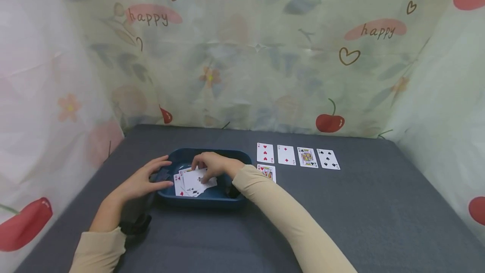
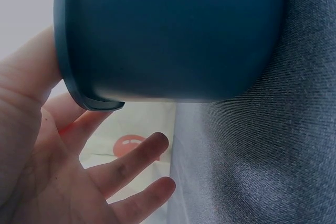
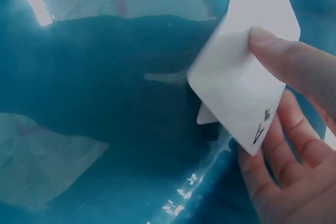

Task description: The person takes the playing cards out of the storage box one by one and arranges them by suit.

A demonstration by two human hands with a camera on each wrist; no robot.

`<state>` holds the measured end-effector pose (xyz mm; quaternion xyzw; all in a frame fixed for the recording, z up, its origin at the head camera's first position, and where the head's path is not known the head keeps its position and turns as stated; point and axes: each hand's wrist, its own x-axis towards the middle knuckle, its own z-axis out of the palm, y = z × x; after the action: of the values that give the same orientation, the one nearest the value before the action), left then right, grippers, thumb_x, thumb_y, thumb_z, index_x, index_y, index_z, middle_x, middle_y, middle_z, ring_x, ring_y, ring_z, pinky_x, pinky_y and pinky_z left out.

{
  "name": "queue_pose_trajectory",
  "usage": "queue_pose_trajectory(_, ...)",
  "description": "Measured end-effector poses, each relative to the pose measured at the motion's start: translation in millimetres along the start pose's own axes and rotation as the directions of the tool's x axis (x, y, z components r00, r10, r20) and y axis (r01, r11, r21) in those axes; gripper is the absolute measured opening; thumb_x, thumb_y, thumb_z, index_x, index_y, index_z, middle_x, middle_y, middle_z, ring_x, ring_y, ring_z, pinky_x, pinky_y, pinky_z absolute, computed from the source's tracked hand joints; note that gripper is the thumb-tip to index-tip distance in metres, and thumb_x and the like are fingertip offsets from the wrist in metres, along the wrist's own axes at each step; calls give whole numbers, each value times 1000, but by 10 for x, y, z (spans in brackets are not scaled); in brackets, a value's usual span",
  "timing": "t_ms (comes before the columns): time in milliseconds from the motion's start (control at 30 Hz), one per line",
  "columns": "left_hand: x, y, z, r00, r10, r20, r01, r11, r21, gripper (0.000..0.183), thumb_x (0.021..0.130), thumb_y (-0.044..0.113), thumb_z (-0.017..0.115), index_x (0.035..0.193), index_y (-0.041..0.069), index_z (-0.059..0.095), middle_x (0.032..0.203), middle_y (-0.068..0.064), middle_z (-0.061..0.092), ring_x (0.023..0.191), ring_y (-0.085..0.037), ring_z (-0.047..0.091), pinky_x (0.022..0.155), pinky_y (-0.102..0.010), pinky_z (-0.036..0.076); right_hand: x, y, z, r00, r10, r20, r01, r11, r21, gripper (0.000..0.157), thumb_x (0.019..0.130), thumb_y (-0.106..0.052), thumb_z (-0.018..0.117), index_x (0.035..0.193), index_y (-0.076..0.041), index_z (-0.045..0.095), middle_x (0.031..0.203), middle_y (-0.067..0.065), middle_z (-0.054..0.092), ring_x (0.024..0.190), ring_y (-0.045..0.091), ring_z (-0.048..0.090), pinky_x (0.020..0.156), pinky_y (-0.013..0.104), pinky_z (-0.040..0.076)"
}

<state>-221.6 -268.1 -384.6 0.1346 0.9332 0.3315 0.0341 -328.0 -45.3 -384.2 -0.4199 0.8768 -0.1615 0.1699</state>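
Note:
A dark blue tray (image 1: 204, 202) holds a loose pile of white playing cards (image 1: 178, 185), some with red marks and some with black. My right hand (image 1: 214, 165) reaches into it and pinches a playing card (image 3: 236, 87), an ace with a black suit mark. The thumb lies on the card's face and the other fingers are beneath. At the tray's left end, my left hand (image 1: 142, 180) rests with fingers and thumb spread over the rim. In the left wrist view two fingers stretch out beside the tray's wall (image 2: 173, 35).
Right of the tray, face-up cards lie in a row: a hearts card (image 1: 265, 153), a diamonds card (image 1: 286, 155), a king (image 1: 307, 157) and a spades card (image 1: 328, 159). Another picture card (image 1: 268, 172) lies below, partly behind my right sleeve (image 1: 280, 205). Printed curtains (image 1: 257, 87) enclose the grey table (image 1: 341, 222).

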Motion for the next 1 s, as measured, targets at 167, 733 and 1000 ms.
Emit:
queue_pose_trajectory(167,-6,3,0,1000,9,-1,-9,1000,-1,69,86,36,65,139,1,38,151,-24,21,131,-52,31,101,-66,32,-57,17,-71,999,-40,-3,40,994,98,31,83,-10,70,112,-11,60,89,3,59,78,10,53,68,15,44)
queue_pose_trajectory(733,0,-5,4,1000,-11,-1,11,1000,2,69,85,36,65,139,3,38,152,-22,21,131,-51,31,101,-67,31,-490,83,-432,965,-106,-240,164,958,236,26,91,-7,57,116,-13,61,108,11,66,90,17,64,75,21,54)
queue_pose_trajectory(1000,3,-4,7,1000,-3,-6,3,1000,5,69,85,36,66,139,3,39,152,-23,22,131,-51,32,101,-66,32,-764,301,-512,922,-54,-383,165,951,263,23,91,-7,58,113,-7,63,109,12,67,89,17,64,77,21,52)
